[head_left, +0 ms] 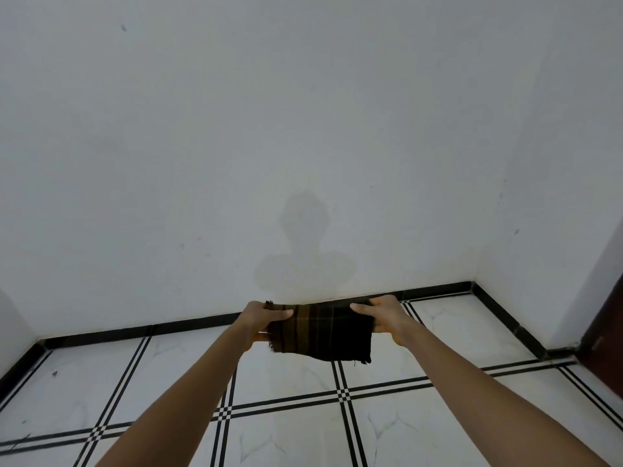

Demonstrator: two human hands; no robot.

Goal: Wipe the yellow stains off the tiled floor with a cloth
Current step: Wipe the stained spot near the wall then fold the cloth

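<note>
White wall ahead, tiled floor below. The plaid cloth hangs stretched between my grips, off the floor, long axis left to right. My left grip pinches its frayed end and my right grip pinches the other.

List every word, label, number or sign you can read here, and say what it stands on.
No readable text anywhere.
The plaid cloth, gripped by the left hand and the right hand, shows only stripes and no label.
The wall has faint marks and a shadow, but no writing.
The tiled floor has only black line patterns.
</note>
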